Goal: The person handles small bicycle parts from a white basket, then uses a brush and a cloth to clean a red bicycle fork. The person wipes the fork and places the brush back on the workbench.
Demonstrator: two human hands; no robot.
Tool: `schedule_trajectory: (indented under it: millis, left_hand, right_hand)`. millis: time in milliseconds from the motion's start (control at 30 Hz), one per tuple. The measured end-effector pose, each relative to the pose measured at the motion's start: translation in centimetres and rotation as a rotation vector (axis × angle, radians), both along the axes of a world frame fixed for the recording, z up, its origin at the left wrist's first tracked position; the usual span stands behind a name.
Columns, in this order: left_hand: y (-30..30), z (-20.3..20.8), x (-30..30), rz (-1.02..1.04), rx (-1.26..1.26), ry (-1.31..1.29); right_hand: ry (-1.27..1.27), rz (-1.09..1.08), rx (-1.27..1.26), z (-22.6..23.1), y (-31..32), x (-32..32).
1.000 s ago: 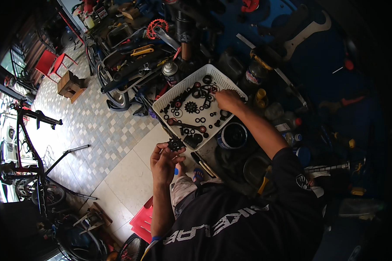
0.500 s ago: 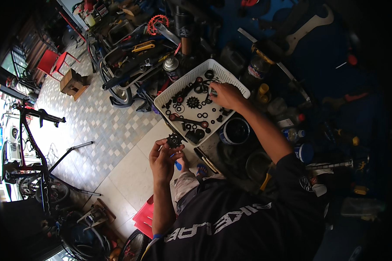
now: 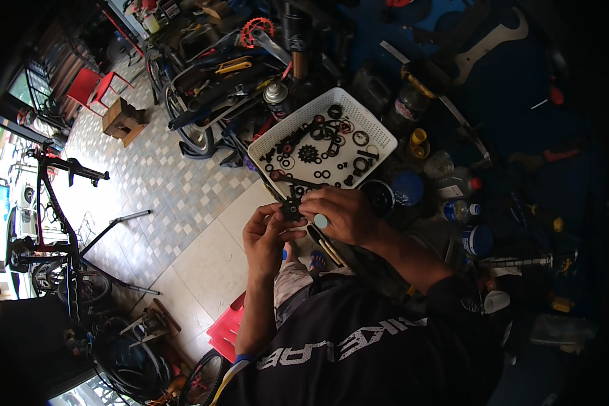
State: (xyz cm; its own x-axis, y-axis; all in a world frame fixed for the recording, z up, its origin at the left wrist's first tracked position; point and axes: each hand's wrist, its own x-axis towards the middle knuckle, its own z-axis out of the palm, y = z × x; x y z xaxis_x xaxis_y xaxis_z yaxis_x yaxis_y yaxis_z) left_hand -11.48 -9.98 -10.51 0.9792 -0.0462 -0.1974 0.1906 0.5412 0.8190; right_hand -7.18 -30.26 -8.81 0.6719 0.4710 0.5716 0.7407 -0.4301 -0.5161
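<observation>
Toothed wheel (image 3: 292, 209), small and black, is up in front of the person, pinched in the left hand (image 3: 264, 231) with the thumb and fingers almost closed. The right hand (image 3: 345, 212) is curled nearly closed beside it, holding a little thing with a round, pale green end (image 3: 321, 221); fingers hide the rest. Just past the hands is a white basket (image 3: 372, 122) with lots of small dark parts inside. The hands block its near corner. The right hand covers some of a dark tub (image 3: 390, 195), which has a blue lid (image 3: 408, 188) close by. Bottles (image 3: 459, 210) crowd the right side. A spray can (image 3: 275, 95) stands left of the basket, near piled-up bike parts (image 3: 227, 78). Farther left are a wooden box (image 3: 122, 120), a red chair (image 3: 84, 86) and a bike frame (image 3: 42, 199).
</observation>
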Motion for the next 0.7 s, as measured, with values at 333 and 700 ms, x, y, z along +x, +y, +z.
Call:
schedule_trajectory:
  millis: [333,700]
  left_hand:
    - [-0.6,-0.4,-0.6,-0.020,0.020,-0.046]
    - [-0.4,0.0,-0.8,-0.038,0.080,-0.067]
  right_hand:
    - [-0.077,0.008,-0.024,0.0,0.1,-1.0]
    - [-0.078,0.027,-0.073,1.1,-0.6,-1.4]
